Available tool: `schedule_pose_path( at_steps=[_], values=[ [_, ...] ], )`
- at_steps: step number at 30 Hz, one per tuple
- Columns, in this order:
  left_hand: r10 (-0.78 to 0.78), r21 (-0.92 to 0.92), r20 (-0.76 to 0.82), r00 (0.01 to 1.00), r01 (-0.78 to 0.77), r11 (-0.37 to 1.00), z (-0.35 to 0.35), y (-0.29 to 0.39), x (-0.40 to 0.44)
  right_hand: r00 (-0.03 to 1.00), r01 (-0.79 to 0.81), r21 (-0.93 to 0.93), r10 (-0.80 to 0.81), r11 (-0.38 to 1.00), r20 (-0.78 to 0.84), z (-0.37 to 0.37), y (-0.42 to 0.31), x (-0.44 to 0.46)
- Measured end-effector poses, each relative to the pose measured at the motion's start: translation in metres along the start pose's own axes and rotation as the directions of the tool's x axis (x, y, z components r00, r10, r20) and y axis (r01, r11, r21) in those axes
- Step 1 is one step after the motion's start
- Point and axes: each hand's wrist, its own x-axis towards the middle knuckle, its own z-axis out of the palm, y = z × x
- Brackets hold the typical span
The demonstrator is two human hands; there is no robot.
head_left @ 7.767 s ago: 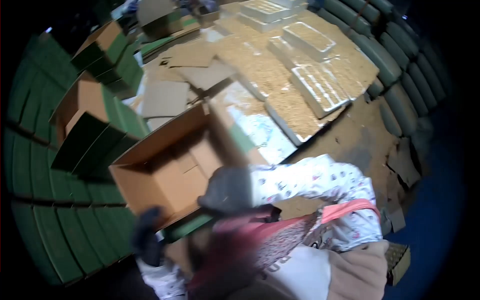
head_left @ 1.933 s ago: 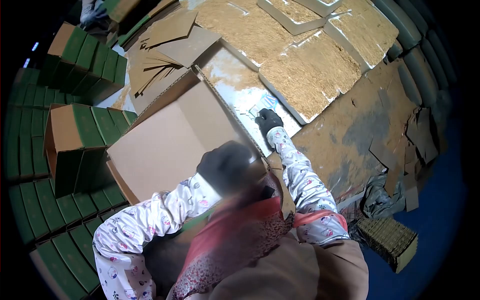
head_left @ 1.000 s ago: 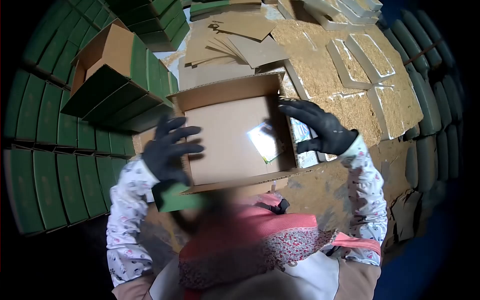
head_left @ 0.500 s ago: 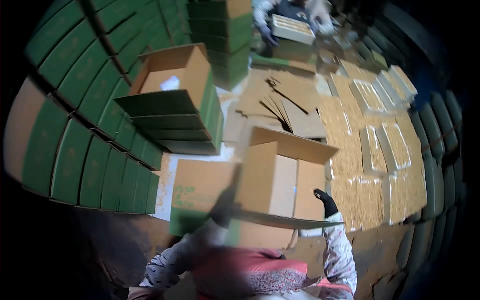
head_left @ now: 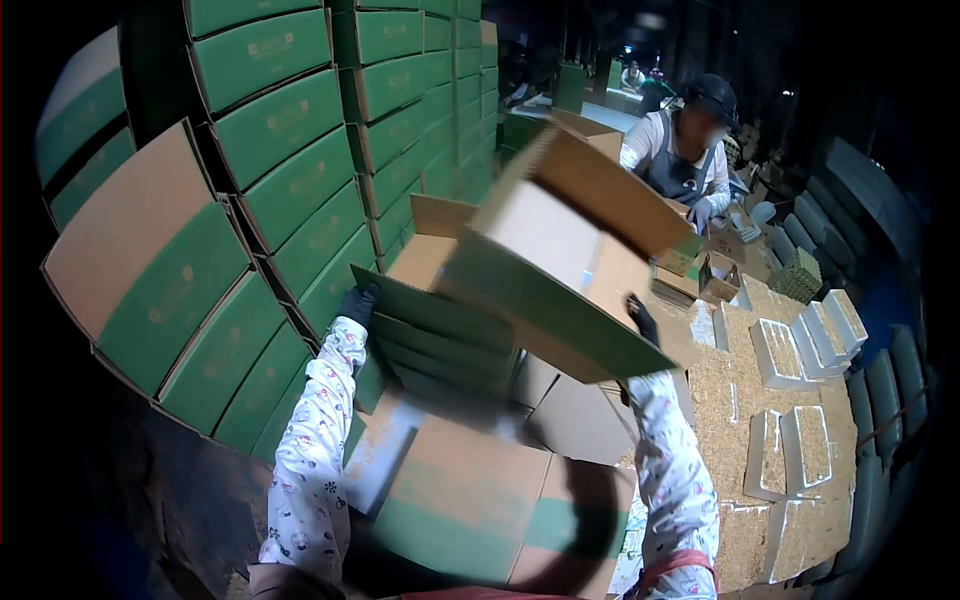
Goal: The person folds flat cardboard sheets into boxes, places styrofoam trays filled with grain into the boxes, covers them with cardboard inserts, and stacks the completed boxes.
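Note:
My right hand [head_left: 642,322], in a dark glove, grips the right end of an open cardboard box [head_left: 560,240] with a green lower band. The box is raised and tilted, blurred by motion, and its left end overlaps the stack in view. A pale sheet or flap shows inside it. My left hand [head_left: 360,304], also gloved, is closed at the left corner of the green flap of another open box [head_left: 425,262], on top of the stack. Whether the two boxes touch, I cannot tell. Below lies a flat tan and green carton [head_left: 465,490].
Tall rows of green boxes [head_left: 290,130] stand at the left. A co-worker [head_left: 690,150] is at the far end of the table. White-edged trays [head_left: 780,350] lie on a straw-coloured surface [head_left: 720,440] at right. Grey rounded shapes [head_left: 885,380] line the right edge.
The open box has risen and swung left from the near table toward the stack. My left hand has moved from that box to the stacked box's flap. The head view has tilted up.

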Motion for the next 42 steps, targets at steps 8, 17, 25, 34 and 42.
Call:
schedule_pose_path(
  at_steps=[8,17,25,34,42],
  values=[
    [0.232,-0.295,-0.128,0.964,-0.261,0.919,0.015,-0.013,-0.003,0.993,0.033,-0.104,-0.045,0.994,-0.114,0.099,0.086,0.1],
    [0.059,-0.201,0.09,0.994,-0.04,0.979,0.037,-0.098,-0.163,0.895,0.21,-0.818,-0.443,0.536,-0.06,-0.182,0.087,-0.068],
    [-0.019,-0.159,0.232,0.973,0.057,0.986,0.037,-0.002,-0.307,0.826,0.015,-0.934,-0.521,-0.357,0.213,-0.227,0.153,-0.187],
    [0.242,0.199,0.027,0.97,-0.242,0.95,0.047,-0.016,-0.283,0.796,-0.002,-0.976,-0.59,0.218,-0.134,-0.244,0.108,-0.176],
    [-0.208,0.272,0.096,0.973,0.176,0.946,0.035,-0.103,-0.276,0.92,0.375,-0.806,0.29,-0.458,0.264,-0.232,0.123,0.022]
  ],
)
